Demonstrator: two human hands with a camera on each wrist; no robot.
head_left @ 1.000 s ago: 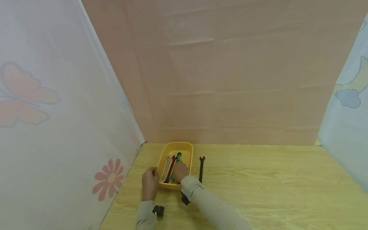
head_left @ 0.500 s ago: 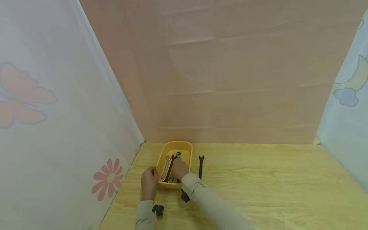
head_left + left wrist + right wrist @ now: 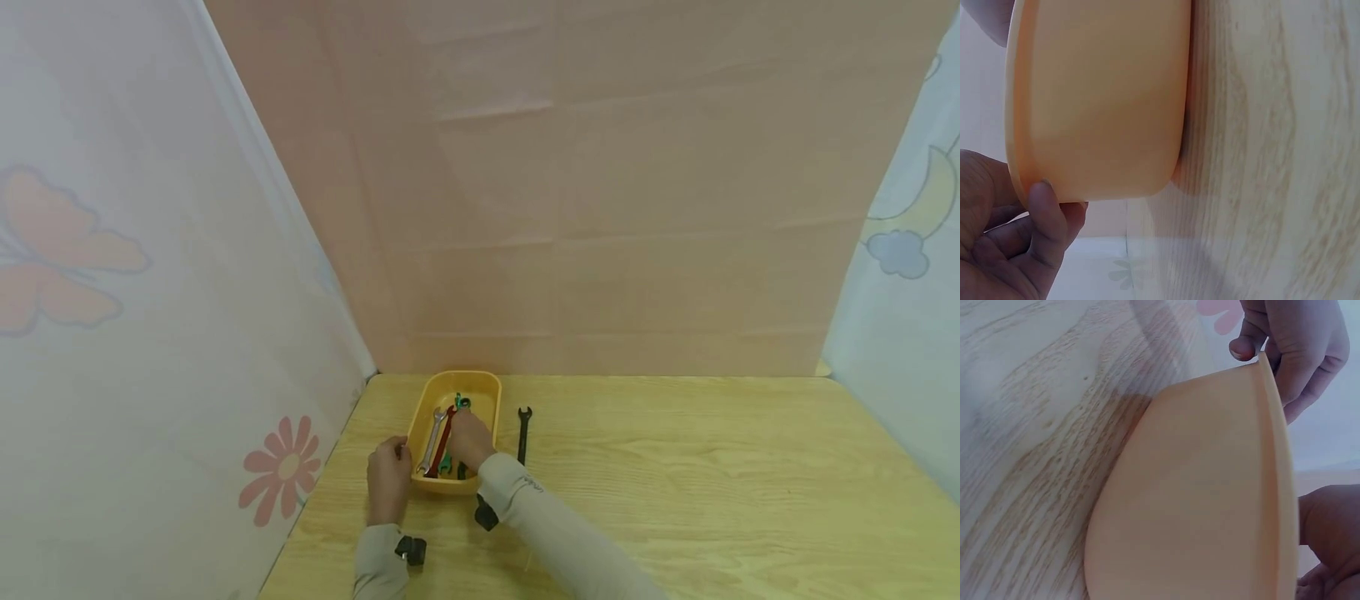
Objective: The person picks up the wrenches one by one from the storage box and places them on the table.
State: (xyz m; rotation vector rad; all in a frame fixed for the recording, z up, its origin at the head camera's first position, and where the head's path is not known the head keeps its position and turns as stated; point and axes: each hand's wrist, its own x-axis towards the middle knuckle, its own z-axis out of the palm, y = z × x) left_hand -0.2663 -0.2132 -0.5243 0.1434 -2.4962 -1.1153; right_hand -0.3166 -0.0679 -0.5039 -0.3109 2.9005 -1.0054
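Note:
A yellow plastic tray (image 3: 491,385) stands on the table with several wrenches in it. My left hand (image 3: 389,481) pinches the rim at its near left corner; the left wrist view shows the thumb outside against the wall. Inside the tray, my right hand (image 3: 471,442) reaches down and grips a black wrench (image 3: 462,472), whose ends show above and below the fingers; its middle is hidden. Left of that lie a green wrench (image 3: 446,463), partly covered by the hand, a red wrench (image 3: 441,450) and a silver wrench (image 3: 431,440), side by side.
Another black wrench (image 3: 523,433) lies on the wooden table (image 3: 690,475) right of the tray, its lower end hidden by the right sleeve. A peach sheet (image 3: 622,208) hangs behind the table. A patterned white sheet (image 3: 187,250) borders the left side.
My right hand has shifted the black wrench slightly left within the tray. The ends of the green and black wrenches now show apart at the top. My left hand stays at the rim.

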